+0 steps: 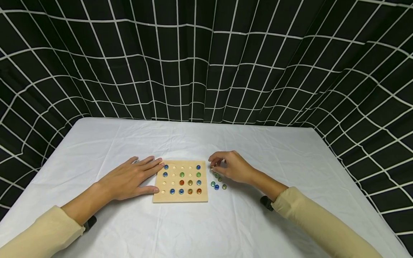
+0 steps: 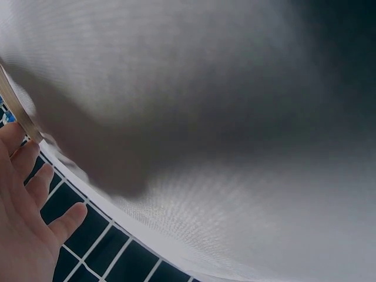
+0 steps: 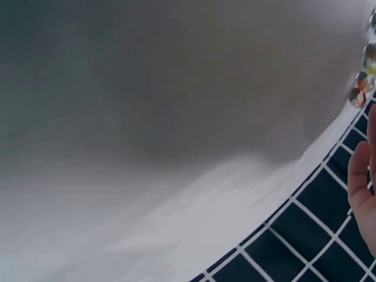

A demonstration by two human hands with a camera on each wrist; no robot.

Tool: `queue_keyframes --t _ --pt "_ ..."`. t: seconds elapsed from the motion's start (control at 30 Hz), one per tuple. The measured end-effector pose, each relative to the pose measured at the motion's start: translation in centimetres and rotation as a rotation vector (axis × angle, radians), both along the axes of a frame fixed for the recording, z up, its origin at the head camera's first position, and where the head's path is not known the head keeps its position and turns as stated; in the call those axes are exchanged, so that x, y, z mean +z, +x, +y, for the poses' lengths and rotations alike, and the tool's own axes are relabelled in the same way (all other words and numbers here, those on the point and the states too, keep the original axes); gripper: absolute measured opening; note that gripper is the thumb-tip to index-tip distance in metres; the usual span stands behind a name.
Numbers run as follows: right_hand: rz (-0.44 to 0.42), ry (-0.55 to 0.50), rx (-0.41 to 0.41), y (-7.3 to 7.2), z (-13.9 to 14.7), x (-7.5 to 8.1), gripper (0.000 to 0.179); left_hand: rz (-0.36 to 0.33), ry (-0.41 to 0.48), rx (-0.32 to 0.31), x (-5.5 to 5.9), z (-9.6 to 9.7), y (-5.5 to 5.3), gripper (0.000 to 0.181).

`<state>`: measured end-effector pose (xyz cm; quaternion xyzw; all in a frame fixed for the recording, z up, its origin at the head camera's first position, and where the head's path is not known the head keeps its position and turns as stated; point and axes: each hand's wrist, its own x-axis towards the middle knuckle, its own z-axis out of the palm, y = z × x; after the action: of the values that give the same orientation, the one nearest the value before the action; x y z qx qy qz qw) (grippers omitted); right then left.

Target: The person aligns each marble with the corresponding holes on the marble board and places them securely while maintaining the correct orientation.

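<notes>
Head view: a person's two hands work well apart over a white tablecloth (image 1: 258, 154). The left hand (image 1: 135, 177) lies with fingers extended and spread, its fingertips and thumb touching the left edge of a wooden marble board (image 1: 179, 198). The right hand (image 1: 233, 168), fingers bent, pinches a small glass marble (image 1: 212, 167) between thumb and index finger just beyond the board's right edge. The board rests flat between the hands, its seated marbles (image 1: 181, 191) in blue, green, red and amber filling the near right corner most densely. Loose marbles (image 1: 216, 187), green and blue, lie on the cloth beside it, near the right hand. Beige sleeves (image 1: 38, 233) cover both forearms, and a black curtain (image 1: 226, 50) with a white grid hangs behind the table. The right wrist view cuts off most of its hand.
</notes>
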<state>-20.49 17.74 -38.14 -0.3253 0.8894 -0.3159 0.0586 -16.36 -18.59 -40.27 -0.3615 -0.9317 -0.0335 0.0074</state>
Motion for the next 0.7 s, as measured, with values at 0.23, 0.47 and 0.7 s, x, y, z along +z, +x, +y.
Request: queue_keyframes --t 0.23,0.47,0.7 --pt "-0.009 -0.011 0.020 0.0 -1.4 0.3 0.022 -0.009 0.002 0.005 0.0 0.0 0.0 0.081" --pt "-0.009 -0.021 0.052 0.1 -2.6 0.2 0.023 0.001 0.007 -0.001 0.0 0.1 0.1 0.080" --pt "-0.014 -0.009 0.061 0.1 -3.8 0.1 0.023 -0.002 0.006 -0.001 0.1 0.0 0.1 0.080"
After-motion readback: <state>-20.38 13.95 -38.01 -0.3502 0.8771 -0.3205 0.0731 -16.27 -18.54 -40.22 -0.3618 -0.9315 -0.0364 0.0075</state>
